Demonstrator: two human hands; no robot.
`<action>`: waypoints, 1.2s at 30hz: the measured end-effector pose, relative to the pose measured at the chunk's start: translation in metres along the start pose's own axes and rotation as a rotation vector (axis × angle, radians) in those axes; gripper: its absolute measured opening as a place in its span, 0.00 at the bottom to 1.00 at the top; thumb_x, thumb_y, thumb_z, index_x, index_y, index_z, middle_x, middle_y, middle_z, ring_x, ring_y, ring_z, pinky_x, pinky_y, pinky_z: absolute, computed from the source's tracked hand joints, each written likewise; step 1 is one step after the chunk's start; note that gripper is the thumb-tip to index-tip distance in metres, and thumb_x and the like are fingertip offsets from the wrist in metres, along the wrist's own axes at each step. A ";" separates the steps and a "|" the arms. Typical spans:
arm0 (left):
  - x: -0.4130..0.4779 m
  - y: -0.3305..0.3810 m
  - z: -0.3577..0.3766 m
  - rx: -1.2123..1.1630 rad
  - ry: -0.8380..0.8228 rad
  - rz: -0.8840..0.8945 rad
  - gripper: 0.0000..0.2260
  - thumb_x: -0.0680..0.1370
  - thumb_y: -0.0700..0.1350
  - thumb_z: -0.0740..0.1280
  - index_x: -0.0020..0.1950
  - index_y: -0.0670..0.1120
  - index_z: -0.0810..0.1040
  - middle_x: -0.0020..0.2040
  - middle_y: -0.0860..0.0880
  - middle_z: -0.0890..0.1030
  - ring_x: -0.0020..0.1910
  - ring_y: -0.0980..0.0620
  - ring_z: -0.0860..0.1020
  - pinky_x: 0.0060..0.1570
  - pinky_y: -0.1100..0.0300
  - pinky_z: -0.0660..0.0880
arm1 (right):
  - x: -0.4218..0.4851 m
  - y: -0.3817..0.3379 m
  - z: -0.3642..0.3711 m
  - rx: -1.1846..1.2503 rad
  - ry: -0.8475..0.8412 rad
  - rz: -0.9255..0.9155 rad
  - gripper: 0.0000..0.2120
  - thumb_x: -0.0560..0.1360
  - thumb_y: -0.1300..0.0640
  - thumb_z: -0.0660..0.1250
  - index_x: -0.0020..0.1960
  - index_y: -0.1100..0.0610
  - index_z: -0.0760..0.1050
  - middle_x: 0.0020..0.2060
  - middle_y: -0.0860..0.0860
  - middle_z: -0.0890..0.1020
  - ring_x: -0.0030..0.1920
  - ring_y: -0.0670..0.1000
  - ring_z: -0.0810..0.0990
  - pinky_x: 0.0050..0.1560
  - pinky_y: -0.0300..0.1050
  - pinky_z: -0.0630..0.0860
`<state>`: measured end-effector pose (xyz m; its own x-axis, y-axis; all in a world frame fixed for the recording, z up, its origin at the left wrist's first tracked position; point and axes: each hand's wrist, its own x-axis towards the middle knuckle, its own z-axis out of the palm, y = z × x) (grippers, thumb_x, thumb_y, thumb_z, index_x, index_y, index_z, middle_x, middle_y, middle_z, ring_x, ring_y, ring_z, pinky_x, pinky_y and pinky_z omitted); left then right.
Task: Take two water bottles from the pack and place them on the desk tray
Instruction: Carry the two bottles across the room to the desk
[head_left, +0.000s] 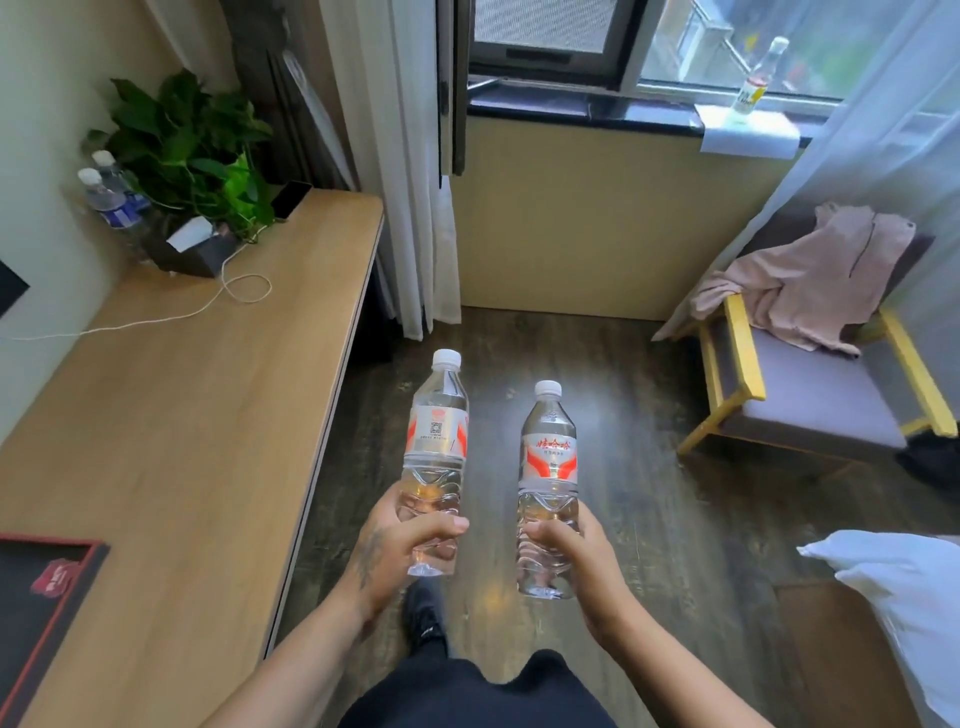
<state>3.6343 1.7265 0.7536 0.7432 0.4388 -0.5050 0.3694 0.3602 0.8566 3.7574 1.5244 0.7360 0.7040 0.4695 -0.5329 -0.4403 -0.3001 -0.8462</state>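
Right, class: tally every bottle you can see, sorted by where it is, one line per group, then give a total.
Held bottles: 2, one in the left hand (left bottle) and one in the right hand (right bottle).
Desk bottles by the plant: 2 (blue-label bottles).
Windowsill: 1 (windowsill bottle).
Total: 5

Two clear bottles, left (435, 457) and right (548, 483), have white caps and white labels with red-orange marks; the tray (49, 597) is black with a red rim, the desk (182, 415) light wood, the floor (649, 519) dark planks, the chair (810, 384) yellow-framed with a seemingly grey cushion
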 end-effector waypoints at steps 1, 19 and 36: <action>0.010 0.006 -0.003 0.000 -0.006 0.001 0.33 0.56 0.54 0.82 0.59 0.45 0.84 0.42 0.51 0.90 0.41 0.53 0.88 0.41 0.62 0.83 | 0.009 -0.006 0.003 -0.001 0.009 -0.002 0.35 0.57 0.45 0.75 0.61 0.58 0.80 0.53 0.58 0.89 0.48 0.53 0.88 0.46 0.46 0.84; 0.105 0.071 -0.007 0.004 -0.007 0.009 0.33 0.58 0.54 0.81 0.60 0.45 0.85 0.47 0.48 0.90 0.46 0.48 0.88 0.47 0.58 0.82 | 0.119 -0.081 0.014 0.030 -0.030 -0.020 0.34 0.58 0.46 0.75 0.62 0.57 0.79 0.48 0.52 0.90 0.43 0.48 0.90 0.39 0.37 0.83; 0.062 0.057 -0.022 -0.317 0.442 0.049 0.23 0.63 0.47 0.81 0.55 0.43 0.82 0.41 0.46 0.83 0.38 0.46 0.82 0.36 0.57 0.81 | 0.185 -0.129 0.071 -0.275 -0.521 -0.008 0.34 0.58 0.42 0.74 0.62 0.52 0.78 0.44 0.45 0.90 0.44 0.48 0.91 0.40 0.38 0.85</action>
<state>3.6893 1.7923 0.7692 0.4245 0.7413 -0.5199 0.1028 0.5310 0.8411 3.9051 1.7089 0.7456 0.3095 0.7978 -0.5174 -0.2263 -0.4667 -0.8550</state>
